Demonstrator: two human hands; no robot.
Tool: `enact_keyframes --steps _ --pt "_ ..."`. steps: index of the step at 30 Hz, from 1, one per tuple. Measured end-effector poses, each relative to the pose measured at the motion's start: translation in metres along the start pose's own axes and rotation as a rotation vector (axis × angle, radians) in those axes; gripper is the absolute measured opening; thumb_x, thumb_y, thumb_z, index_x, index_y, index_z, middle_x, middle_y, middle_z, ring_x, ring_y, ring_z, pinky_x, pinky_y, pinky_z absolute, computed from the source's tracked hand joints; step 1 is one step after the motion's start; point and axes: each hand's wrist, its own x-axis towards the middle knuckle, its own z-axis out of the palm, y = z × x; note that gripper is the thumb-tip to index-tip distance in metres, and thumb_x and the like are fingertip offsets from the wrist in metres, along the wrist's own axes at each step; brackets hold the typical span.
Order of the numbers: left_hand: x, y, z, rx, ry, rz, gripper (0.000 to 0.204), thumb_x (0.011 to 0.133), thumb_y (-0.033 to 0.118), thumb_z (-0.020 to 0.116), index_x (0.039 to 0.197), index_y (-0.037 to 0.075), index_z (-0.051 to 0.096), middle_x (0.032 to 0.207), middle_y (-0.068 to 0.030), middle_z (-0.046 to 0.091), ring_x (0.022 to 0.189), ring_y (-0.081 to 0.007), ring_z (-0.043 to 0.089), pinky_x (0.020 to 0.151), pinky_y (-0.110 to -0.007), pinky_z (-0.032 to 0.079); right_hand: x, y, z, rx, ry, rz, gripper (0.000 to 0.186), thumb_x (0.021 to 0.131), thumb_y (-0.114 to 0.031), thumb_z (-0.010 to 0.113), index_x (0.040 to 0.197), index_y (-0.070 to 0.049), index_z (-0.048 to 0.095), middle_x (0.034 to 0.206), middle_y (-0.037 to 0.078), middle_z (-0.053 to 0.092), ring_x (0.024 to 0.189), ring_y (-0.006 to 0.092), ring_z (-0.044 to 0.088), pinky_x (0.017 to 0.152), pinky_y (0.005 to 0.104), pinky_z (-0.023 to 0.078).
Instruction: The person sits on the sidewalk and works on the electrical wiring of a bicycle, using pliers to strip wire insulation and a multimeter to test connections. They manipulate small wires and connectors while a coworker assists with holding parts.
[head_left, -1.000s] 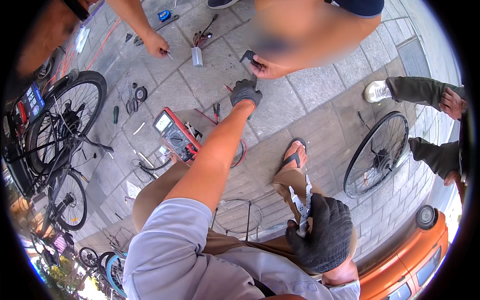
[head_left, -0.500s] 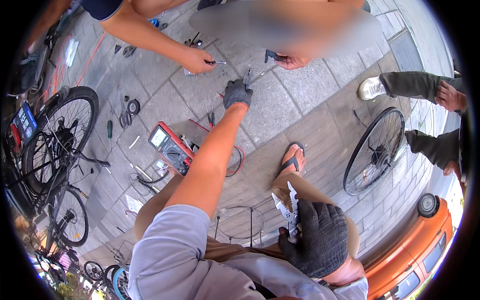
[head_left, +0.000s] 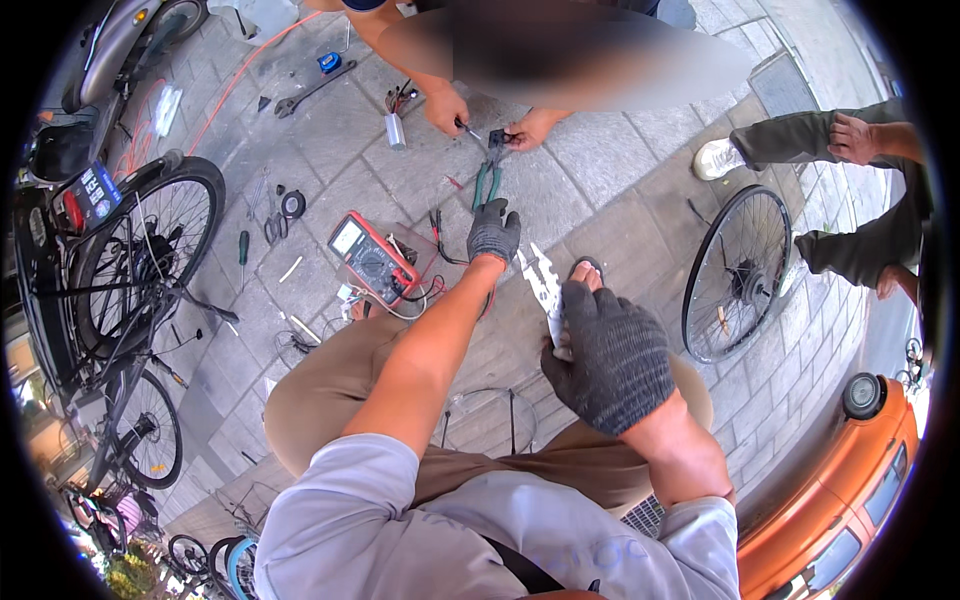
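My left hand (head_left: 494, 232), in a dark grey knit glove, is just below a pair of green-handled pliers (head_left: 487, 182) on the paving. Its fingers are apart and the pliers' handles show uncovered. In my gloved right hand (head_left: 615, 355) is a silver notched wire stripper (head_left: 543, 285), its jaws pointing up and left. Across from me, a co-worker's one hand (head_left: 445, 110) holds a thin dark tool, and the other hand (head_left: 530, 130) holds a small black part (head_left: 500, 138) by the pliers' jaws.
A red multimeter (head_left: 372, 262) with leads lies left of my left forearm. A wrench (head_left: 315, 88), a green screwdriver (head_left: 243, 248) and black tape (head_left: 293, 204) lie farther left. A bicycle (head_left: 130, 270) stands at left, a spoked wheel (head_left: 690, 310) at right, near another person's shoe (head_left: 717, 158).
My left hand has drawn back toward me, uncovering the green handles. My right hand has moved up and forward with the wire stripper. The co-worker's hands have come closer together.
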Motion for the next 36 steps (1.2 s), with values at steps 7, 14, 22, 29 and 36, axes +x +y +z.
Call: enact_keyframes --steps 7,14,22,29,36 --pt "-0.036 -0.012 -0.024 -0.047 -0.199 0.144 0.027 0.089 0.025 0.062 0.105 0.005 0.070 0.094 -0.0205 0.071 0.090 -0.0367 0.069 0.080 -0.044 0.054 -0.006 -0.010 0.004 0.036 -0.028 -0.011 0.049 0.077 -0.025 0.073 0.114 0.003 0.058 0.094 0.023 0.066 0.085 0.0391 0.068 0.077 0.0489 0.055" --pt "-0.042 0.075 -0.153 0.787 -0.491 0.612 0.039 0.097 0.032 0.047 0.101 0.002 0.072 0.106 -0.0226 0.072 0.100 -0.0384 0.070 0.087 -0.050 0.053 -0.008 -0.035 0.005 0.108 0.050 -0.147 0.047 0.075 -0.026 0.074 0.110 0.002 0.058 0.093 0.024 0.067 0.085 0.0408 0.069 0.077 0.0501 0.056" --pt "-0.122 0.167 -0.264 1.036 -0.734 0.409 0.035 0.087 0.032 0.063 0.109 0.006 0.072 0.108 -0.0201 0.073 0.097 -0.0390 0.070 0.085 -0.047 0.056 -0.008 -0.051 0.010 0.142 0.017 -0.192 0.045 0.077 -0.029 0.074 0.107 0.001 0.059 0.094 0.025 0.067 0.087 0.0423 0.069 0.078 0.0508 0.055" --pt "-0.169 0.084 -0.234 0.736 -0.757 0.647 0.036 0.086 0.039 0.064 0.105 0.010 0.075 0.103 -0.0175 0.073 0.095 -0.0372 0.071 0.084 -0.050 0.056 -0.003 -0.063 0.013 0.129 -0.052 -0.213 0.048 0.076 -0.032 0.077 0.106 0.001 0.060 0.095 0.026 0.067 0.087 0.0430 0.069 0.078 0.0505 0.055" --pt "-0.141 -0.024 -0.169 0.638 -0.625 0.810 0.027 0.088 0.036 0.057 0.094 0.019 0.077 0.091 -0.0166 0.074 0.087 -0.0373 0.071 0.078 -0.049 0.056 0.010 -0.073 0.014 0.111 -0.062 -0.202 0.049 0.074 -0.031 0.078 0.106 0.002 0.060 0.095 0.026 0.067 0.088 0.0433 0.069 0.079 0.0508 0.055"
